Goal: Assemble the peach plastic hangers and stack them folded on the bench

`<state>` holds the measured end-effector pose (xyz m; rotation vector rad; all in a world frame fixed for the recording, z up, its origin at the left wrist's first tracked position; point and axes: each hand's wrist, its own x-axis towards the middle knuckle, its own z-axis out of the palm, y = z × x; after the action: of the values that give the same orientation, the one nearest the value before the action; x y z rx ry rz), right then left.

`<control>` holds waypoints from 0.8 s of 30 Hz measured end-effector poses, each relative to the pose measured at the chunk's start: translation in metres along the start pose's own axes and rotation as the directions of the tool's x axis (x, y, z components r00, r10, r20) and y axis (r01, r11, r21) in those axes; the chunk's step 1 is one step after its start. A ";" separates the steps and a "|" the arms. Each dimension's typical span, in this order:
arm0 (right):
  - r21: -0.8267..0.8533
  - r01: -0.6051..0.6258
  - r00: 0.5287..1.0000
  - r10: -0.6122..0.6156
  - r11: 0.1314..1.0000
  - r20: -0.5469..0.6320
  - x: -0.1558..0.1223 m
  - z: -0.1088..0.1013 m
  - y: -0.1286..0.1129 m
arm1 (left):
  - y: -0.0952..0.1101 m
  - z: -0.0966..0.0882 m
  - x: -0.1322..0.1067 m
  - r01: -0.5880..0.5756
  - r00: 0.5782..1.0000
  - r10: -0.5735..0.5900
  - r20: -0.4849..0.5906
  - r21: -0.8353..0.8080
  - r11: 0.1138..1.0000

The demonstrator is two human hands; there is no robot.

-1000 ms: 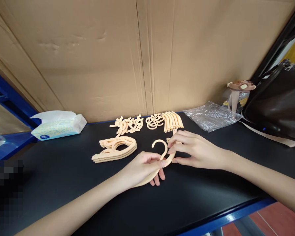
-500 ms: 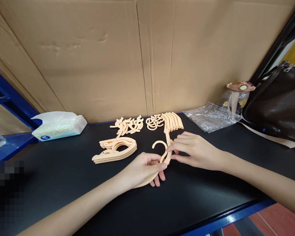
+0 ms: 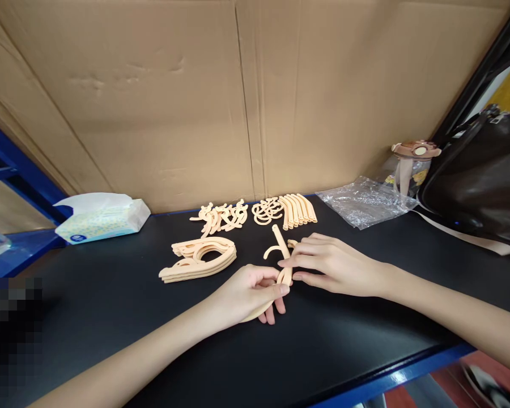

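My left hand (image 3: 249, 294) is closed round one arm of a peach plastic folding hanger (image 3: 280, 258) lying on the black tabletop (image 3: 110, 317). My right hand (image 3: 331, 263) pinches the hanger's other arm near the hook joint, and that arm now points up and away. The hook curves left of the arm. Just left lies a stack of folded hangers (image 3: 198, 259). Behind, near the cardboard wall, lie loose hook pieces (image 3: 221, 216) and a row of straight arm pieces (image 3: 297, 208).
A tissue pack (image 3: 102, 216) lies at the back left. A crumpled clear plastic bag (image 3: 363, 201), a lidded cup (image 3: 412, 164) and a dark brown bag (image 3: 480, 181) stand at the back right. Blue shelf frame runs along the left and the front edge.
My right hand has swung the hanger's right arm from lying out to the right up to pointing away, folding it toward the hook. My left hand has kept its hold.
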<state>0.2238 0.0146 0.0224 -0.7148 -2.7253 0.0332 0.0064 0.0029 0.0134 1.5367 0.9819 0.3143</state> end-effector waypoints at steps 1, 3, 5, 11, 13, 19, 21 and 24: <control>0.004 -0.002 1.000 0.002 1.000 0.006 0.000 0.000 0.000 | 0.000 0.000 0.000 -0.002 1.000 0.002 -0.001 0.003 1.000; 0.009 -0.003 1.000 0.003 1.000 0.014 0.000 0.000 0.000 | 0.000 0.000 -0.001 -0.006 1.000 0.006 -0.001 0.011 1.000; 0.019 -0.005 1.000 0.005 1.000 0.016 0.000 0.001 0.000 | -0.001 0.000 -0.001 -0.013 1.000 0.013 -0.001 0.017 1.000; 0.090 -0.062 0.998 0.063 0.994 -0.006 0.001 0.001 -0.003 | -0.003 0.001 -0.001 -0.039 0.999 0.039 -0.007 0.029 0.999; 0.100 -0.078 0.997 0.079 0.992 -0.012 0.001 0.000 -0.005 | -0.003 0.003 -0.002 -0.052 0.998 0.054 -0.028 0.053 0.997; 0.084 -0.088 0.995 0.092 0.993 -0.044 0.000 -0.004 -0.009 | -0.005 0.011 -0.010 -0.182 0.925 0.334 -0.182 0.561 0.808; 0.073 -0.085 0.995 0.089 0.994 -0.053 0.000 -0.004 -0.009 | -0.008 0.012 -0.010 -0.189 0.868 0.460 -0.187 0.733 0.654; 0.066 -0.087 0.993 0.092 0.994 -0.071 0.000 -0.004 -0.011 | -0.013 0.010 -0.008 -0.195 0.818 0.553 -0.158 0.829 0.525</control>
<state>0.2201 0.0049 0.0274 -0.8035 -2.6080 0.1106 0.0037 -0.0109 0.0016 2.6233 1.1687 0.5894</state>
